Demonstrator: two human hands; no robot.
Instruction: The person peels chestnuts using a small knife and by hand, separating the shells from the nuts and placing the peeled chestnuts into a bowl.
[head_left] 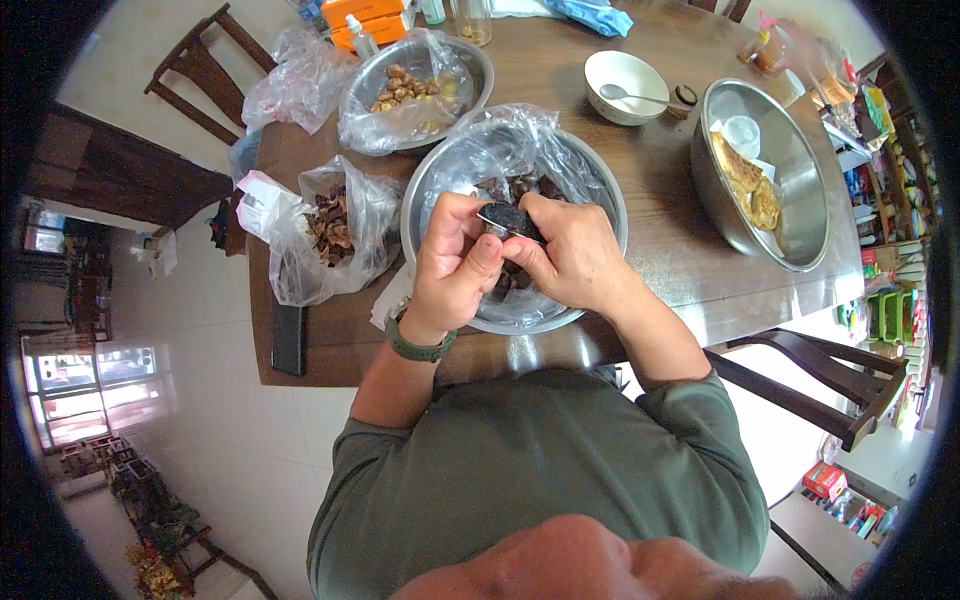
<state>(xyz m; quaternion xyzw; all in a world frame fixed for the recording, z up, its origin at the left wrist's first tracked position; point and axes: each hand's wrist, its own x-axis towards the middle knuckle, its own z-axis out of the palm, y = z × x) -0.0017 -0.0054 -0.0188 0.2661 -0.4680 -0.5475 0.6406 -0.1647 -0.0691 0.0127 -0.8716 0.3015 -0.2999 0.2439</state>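
In the head view, my left hand (452, 262) and my right hand (582, 256) meet over a metal basin (615, 205) lined with a clear plastic bag. Between their fingertips is a small black piece with a silvery metal edge (510, 220), pinched from both sides. Whether a nut is also between the fingers is hidden. Dark brown chestnuts (548, 188) lie in the bag below, partly covered by my hands. To the left, a plastic bag of brown shells (332, 228) stands open. Behind it, peeled chestnuts (405, 90) sit in a second bag-lined basin (485, 75).
A white bowl with a spoon (610, 75) stands at the back, beside a small dark-lidded jar (684, 97). At right is a tilted steel bowl (800, 245) with yellow-brown food. A phone (288, 340) lies near the table's left edge. Wooden chairs (820, 375) flank the table.
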